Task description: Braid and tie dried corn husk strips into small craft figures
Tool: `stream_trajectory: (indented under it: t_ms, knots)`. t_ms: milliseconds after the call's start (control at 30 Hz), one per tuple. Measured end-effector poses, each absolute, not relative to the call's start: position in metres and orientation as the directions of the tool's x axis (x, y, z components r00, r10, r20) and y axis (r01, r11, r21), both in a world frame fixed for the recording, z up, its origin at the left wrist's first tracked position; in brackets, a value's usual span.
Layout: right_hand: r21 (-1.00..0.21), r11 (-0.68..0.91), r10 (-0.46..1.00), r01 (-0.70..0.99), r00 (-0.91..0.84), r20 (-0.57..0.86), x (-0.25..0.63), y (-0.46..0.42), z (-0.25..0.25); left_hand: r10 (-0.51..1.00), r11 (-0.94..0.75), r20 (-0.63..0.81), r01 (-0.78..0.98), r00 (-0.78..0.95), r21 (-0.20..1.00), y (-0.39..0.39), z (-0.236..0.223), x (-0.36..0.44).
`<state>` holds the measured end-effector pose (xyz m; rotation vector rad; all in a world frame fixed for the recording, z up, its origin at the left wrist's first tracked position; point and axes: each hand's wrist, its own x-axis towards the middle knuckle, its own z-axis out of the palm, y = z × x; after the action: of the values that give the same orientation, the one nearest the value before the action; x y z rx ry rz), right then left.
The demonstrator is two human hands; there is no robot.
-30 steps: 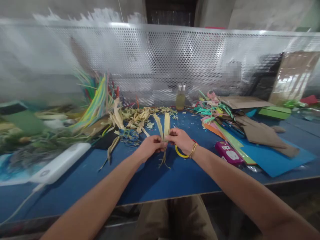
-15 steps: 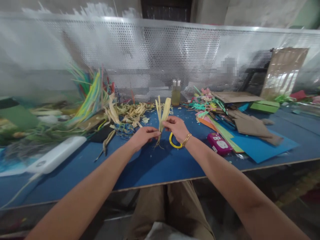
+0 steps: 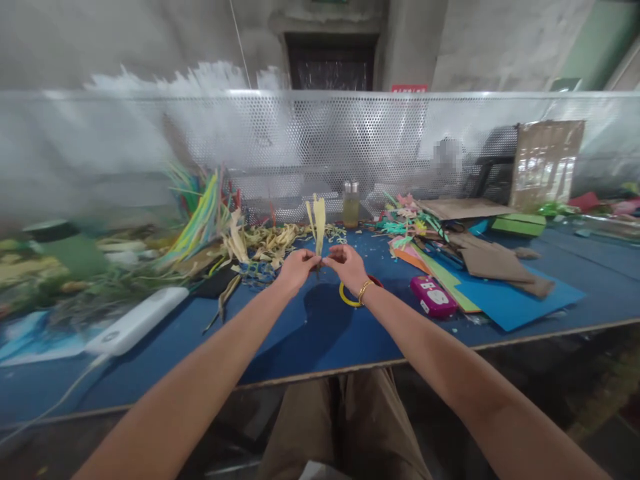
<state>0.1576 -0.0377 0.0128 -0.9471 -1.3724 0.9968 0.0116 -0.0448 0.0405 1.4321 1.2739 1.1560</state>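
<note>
Upright above the blue table stands a small bundle of pale yellow dried husk strips (image 3: pixel 319 223), split into several blades at the top. My left hand (image 3: pixel 299 270) is closed around its lower end, thumb and finger pinched together. From the other side my right hand (image 3: pixel 347 267), with a gold bracelet at the wrist, pinches the bundle near its base; the fingertips of both hands almost meet and hide the lower stems. A yellow ring (image 3: pixel 345 295) lies on the table, partly behind my right wrist.
A white power strip (image 3: pixel 137 321) with a cord lies left, near coloured strips (image 3: pixel 200 220) and dried husks (image 3: pixel 275 240). A glass bottle (image 3: pixel 351 205) stands behind. To the right are a magenta box (image 3: pixel 433 297), blue paper (image 3: pixel 515 300) and cardboard pieces (image 3: pixel 493 259).
My right hand has moved down from the husk blades to the base, close to my left fingertips. The blades stand closer together, and the camera view has tilted up.
</note>
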Motion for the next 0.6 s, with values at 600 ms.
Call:
stream_trajectory:
  t_ms: [600]
  knots:
    - [-0.805,0.493,0.830,0.328,0.099,0.549,0.144,-0.006,0.025,0.964,-0.264,0.259,0.179,0.052,0.948,-0.019,0.012,0.010]
